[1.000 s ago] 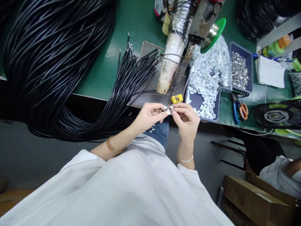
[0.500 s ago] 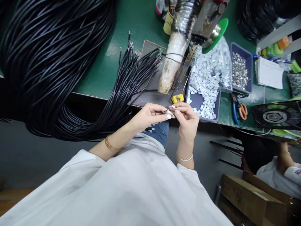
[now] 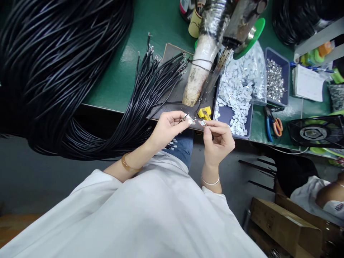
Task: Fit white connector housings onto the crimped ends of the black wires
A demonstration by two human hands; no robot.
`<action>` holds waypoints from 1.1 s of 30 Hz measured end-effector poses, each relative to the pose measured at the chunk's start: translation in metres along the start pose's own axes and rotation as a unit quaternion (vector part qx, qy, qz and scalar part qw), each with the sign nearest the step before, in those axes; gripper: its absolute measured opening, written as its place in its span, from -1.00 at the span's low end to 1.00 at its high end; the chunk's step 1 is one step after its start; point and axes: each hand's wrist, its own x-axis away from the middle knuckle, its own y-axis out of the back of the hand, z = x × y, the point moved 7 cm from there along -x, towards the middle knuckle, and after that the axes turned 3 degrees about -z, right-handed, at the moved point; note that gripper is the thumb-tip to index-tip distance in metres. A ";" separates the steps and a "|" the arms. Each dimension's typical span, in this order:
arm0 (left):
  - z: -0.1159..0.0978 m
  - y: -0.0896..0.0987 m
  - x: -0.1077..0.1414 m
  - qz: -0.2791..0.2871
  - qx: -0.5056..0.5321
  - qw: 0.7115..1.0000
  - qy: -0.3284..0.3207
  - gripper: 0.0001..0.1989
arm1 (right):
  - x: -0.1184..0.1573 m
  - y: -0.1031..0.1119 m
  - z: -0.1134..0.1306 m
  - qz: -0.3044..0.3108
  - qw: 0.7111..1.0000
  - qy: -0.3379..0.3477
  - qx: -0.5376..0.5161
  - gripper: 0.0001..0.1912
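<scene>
My left hand (image 3: 170, 129) pinches the end of a black cable (image 3: 185, 116), with thin wires and something whitish at its tip. Just right of it, a small pale connector piece (image 3: 202, 123) is pinched between the thumb and index finger of my right hand (image 3: 218, 140). The two hands are apart, with a narrow gap between them at the table's front edge. Behind the gap lies a yellow block (image 3: 205, 112). A blue-grey tray (image 3: 224, 114) of small pale pieces (image 3: 239, 105) stands behind my right hand.
Bundled black cables (image 3: 156, 79) lie behind my left hand, beside a large coil (image 3: 64, 61). A wrapped tool (image 3: 197, 77) overhangs the board. Rightward are a bin of metal parts (image 3: 274, 80), pliers (image 3: 276, 126), a fan (image 3: 314, 132), and a seated person (image 3: 309, 193).
My hands have moved apart. My right hand went right with the small piece, and my left hand moved slightly left and up with the cable end. The person at right has shifted.
</scene>
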 end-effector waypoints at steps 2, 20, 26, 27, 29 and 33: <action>-0.002 0.000 0.000 -0.003 -0.008 1.000 -0.009 -0.70 | 0.000 0.000 -0.001 -0.002 1.000 -0.007 -0.013 -0.91; 0.004 0.000 0.000 0.005 -0.049 0.999 0.020 -0.73 | 0.002 -0.003 0.003 0.024 1.000 0.000 0.016 -0.97; 0.014 0.001 0.003 0.045 -0.061 0.994 0.075 -0.72 | -0.006 -0.004 -0.004 0.032 0.998 -0.034 0.033 -0.93; 0.014 0.001 0.004 0.047 -0.063 0.994 0.076 -0.71 | -0.007 -0.005 -0.006 0.041 0.998 -0.045 0.026 -0.94; 0.014 0.000 0.004 0.052 -0.067 0.994 0.071 -0.71 | -0.007 -0.008 -0.008 0.053 0.996 -0.063 0.017 -0.95; 0.009 -0.006 0.004 0.059 -0.067 0.995 0.045 -0.70 | -0.006 -0.011 -0.009 0.058 0.996 -0.069 0.001 -0.96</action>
